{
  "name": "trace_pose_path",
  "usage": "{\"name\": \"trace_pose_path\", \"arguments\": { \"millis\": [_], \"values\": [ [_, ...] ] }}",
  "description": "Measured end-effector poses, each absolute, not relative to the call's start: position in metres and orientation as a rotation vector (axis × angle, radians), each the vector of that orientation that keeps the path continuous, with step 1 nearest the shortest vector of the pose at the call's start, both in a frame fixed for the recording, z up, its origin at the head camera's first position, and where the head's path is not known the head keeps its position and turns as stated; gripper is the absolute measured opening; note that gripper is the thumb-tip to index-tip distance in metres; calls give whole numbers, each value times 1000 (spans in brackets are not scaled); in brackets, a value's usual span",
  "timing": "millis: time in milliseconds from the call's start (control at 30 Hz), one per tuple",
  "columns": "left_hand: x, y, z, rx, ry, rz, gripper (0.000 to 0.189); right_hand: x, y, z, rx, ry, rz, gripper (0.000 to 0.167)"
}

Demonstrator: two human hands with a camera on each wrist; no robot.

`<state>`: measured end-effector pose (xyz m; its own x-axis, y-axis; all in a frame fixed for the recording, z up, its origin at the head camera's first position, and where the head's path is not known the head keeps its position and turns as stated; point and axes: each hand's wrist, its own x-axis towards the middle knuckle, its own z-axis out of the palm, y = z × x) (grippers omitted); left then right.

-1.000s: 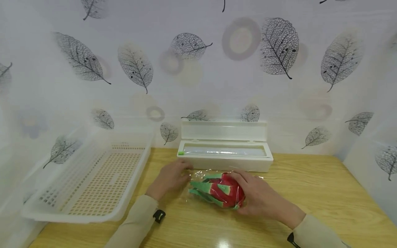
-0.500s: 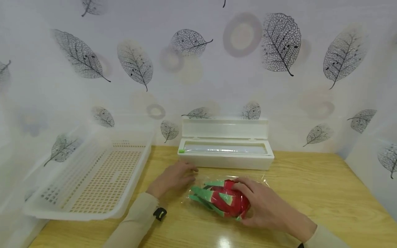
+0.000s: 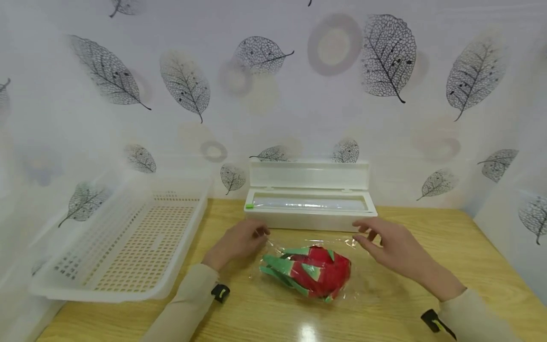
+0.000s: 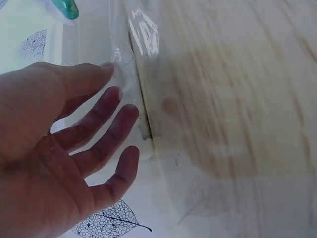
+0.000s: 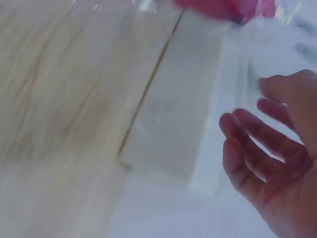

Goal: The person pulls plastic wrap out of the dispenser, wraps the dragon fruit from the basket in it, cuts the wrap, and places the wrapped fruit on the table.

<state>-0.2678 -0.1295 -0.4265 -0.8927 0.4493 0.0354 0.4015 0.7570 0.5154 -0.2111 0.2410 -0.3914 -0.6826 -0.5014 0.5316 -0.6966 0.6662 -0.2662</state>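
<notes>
A red dragon fruit (image 3: pixel 318 270) with green scales lies on the wooden table amid clear plastic wrap (image 3: pixel 359 285), partly covered by it. To its left, my left hand (image 3: pixel 239 242) pinches the wrap's far left corner between thumb and forefinger; in the left wrist view the crinkled wrap runs up from the fingertips. Past the fruit's right end, my right hand (image 3: pixel 397 249) hovers near the wrap's far right edge, fingers loosely bent and thumb apart. In the right wrist view nothing shows between the right hand's fingers (image 5: pixel 237 163).
Behind the fruit stands a white cling film dispenser (image 3: pixel 309 222), lid raised, a roll inside and a green slider (image 3: pixel 249 206) at its left end. A white perforated basket (image 3: pixel 181 266) sits at the left. A leaf-patterned sheet (image 3: pixel 290 118) hangs behind the table (image 3: pixel 427 228).
My right hand has let go of the dragon fruit and moved right and away to the wrap's far edge. The fruit shifted slightly nearer earlier. The left hand's fingers have drawn together on the wrap.
</notes>
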Motion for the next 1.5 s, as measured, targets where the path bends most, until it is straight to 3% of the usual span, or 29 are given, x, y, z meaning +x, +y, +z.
{"name": "trace_pose_path", "arguments": {
  "millis": [367, 667, 900, 1300, 1500],
  "values": [
    [-267, -133, -424, 849, 2809, 909, 17, -248, 248, -423, 1095, -2616, 426, 36],
    [-268, -137, -431, 907, 2731, 811, 18, -261, 238, -426, 1066, -2692, 388, 10],
    [-266, -135, -432, 932, 2759, 741, 11, -268, 238, -428, 928, -2743, 552, 12],
    [-264, -131, -429, 918, 2749, 806, 20, -268, 238, -430, 1027, -2689, 529, 15],
    [-263, -127, -427, 922, 2781, 773, 24, -267, 235, -429, 950, -2718, 456, 10]
  ]
}}
